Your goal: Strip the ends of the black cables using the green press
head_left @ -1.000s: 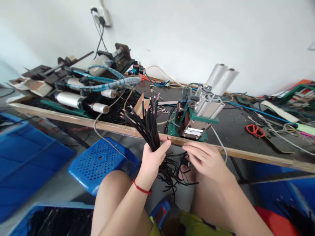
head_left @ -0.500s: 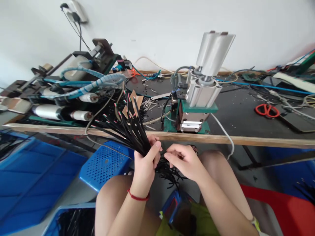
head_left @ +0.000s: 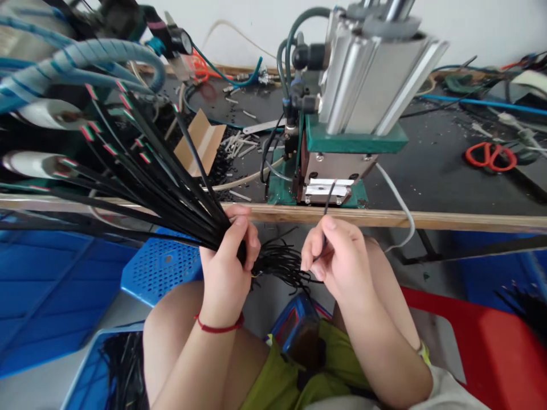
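My left hand (head_left: 231, 256) is closed around a bundle of black cables (head_left: 171, 196), whose fanned ends show red, white and green wire tips. The rest of the bundle hangs below the bench edge between my knees. Pinched in my right hand (head_left: 337, 250) is a single black cable (head_left: 329, 196), its end pointing up at the front of a pneumatic press (head_left: 331, 165). That press has a silver cylinder, a green plate and a bright metal slot low on its face. The cable end overlaps the slot in view; whether it touches, I cannot tell.
Orange-red scissors (head_left: 490, 156) lie to the right on the bench (head_left: 436, 188). Cut sleeve bits (head_left: 239, 142) and folded cardboard (head_left: 203, 142) are left of the press. Below are a blue stool (head_left: 160, 259), a red stool (head_left: 482, 341) and blue bins (head_left: 47, 290).
My view has moved closer to the bench. My right hand has come away from the bundle and now holds one cable up before the press. My left hand still grips the bundle.
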`<state>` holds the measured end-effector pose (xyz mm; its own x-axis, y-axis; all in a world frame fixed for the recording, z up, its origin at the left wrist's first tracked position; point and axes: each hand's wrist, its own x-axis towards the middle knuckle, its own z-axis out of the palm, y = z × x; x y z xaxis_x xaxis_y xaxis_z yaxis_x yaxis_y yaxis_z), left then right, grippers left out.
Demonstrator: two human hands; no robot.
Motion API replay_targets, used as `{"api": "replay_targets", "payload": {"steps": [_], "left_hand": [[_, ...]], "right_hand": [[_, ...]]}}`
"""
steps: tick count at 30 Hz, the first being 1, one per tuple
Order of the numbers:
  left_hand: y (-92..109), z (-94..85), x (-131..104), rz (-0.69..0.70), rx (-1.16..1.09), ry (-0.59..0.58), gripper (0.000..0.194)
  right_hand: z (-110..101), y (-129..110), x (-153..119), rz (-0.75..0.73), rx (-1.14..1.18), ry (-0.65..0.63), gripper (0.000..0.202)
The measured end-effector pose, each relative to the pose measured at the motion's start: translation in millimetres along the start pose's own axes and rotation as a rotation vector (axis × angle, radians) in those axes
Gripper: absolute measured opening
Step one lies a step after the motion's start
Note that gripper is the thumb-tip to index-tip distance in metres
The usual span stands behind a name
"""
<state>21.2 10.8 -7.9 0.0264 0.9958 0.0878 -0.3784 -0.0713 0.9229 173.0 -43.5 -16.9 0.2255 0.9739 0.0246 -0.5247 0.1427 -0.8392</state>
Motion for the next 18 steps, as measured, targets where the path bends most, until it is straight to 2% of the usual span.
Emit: {"api": "replay_targets", "payload": {"steps": [6,11,15,18], "left_hand": [[-8,5.0,5,0.008,-0.039,0.010,0.007],[-9,7.8,6,0.013,0.008,0.027,0.013],[-11,9.3,5,0.020,0.019,0.045,0.018],[-12,9.7,4,0.034,0.016,0.061,0.020]], "right_hand": [[-5,-11,2,-0.176,0.008,0.024,0.041],[-10,-5,1,-0.323,-0.056,-0.006,0.019],[-11,2,-1,-0.401,-0.156,0.071,0.023],[-10,4,-5,-0.379,-0.180,0.107,0.032]]}}
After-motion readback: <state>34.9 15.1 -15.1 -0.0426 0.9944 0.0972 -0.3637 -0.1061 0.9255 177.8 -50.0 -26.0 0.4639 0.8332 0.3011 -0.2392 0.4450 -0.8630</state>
